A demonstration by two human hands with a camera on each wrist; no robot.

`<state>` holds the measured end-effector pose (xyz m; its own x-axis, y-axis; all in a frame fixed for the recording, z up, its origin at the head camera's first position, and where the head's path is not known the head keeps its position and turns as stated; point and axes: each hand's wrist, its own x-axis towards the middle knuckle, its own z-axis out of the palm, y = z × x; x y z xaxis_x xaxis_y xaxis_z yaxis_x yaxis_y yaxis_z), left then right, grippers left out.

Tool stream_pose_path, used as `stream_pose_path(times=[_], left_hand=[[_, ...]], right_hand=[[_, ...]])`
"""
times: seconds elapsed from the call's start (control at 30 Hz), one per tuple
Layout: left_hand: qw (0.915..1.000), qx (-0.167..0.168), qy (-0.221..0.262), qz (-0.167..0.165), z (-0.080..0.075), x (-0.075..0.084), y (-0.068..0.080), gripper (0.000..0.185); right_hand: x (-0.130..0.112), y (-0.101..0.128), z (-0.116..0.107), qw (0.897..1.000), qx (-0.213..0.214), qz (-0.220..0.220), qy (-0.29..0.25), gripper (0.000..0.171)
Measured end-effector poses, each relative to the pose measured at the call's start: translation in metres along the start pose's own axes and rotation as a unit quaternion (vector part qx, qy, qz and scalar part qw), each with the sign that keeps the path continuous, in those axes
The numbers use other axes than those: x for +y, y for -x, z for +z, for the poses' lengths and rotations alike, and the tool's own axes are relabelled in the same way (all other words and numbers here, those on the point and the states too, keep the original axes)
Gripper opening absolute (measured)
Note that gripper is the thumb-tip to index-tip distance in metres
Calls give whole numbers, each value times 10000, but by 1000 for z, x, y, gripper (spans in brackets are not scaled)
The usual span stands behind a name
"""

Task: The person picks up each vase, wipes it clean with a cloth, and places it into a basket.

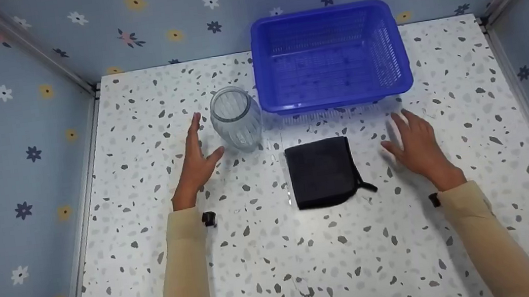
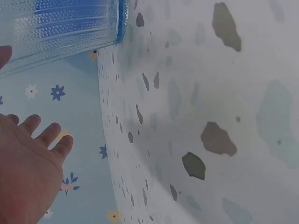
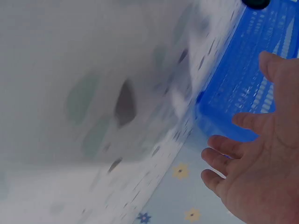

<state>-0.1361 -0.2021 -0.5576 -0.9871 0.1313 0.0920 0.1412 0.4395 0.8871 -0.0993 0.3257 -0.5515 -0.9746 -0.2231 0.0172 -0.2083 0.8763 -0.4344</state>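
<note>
Left hand (image 1: 196, 163) lies spread, fingers straight, just beside the ribbed glass jar (image 1: 235, 118), gripping nothing. Right hand (image 1: 416, 144) rests equally slack, right of the dark cloth (image 1: 321, 172). Recommended: wrap the jar low around its body, since ribbed glass may slip.

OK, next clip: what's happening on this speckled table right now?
A person in cream sleeves has both hands open above the speckled white tabletop, holding nothing. The left hand is beside a clear ribbed glass jar standing upright, its thumb close to the glass. The right hand hovers right of a folded black cloth that lies flat in the middle. Behind the cloth sits an empty blue plastic mesh basket.
</note>
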Motion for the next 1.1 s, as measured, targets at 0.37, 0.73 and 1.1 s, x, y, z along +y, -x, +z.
stream_pose_path(times=[0.37,0.73,1.1], left_hand=[[9958,168,250,869,15,27,-4,107],[9938,756,197,786,30,44,-11,104],[9896,1201,225,758,39,51,-16,93]], right_hand=[[-48,-1,25,9972,119,-736,-110,67],[-80,-11,42,9942,-116,-1048,-213,64],[-95,-23,52,9942,-365,-1007,38,50]])
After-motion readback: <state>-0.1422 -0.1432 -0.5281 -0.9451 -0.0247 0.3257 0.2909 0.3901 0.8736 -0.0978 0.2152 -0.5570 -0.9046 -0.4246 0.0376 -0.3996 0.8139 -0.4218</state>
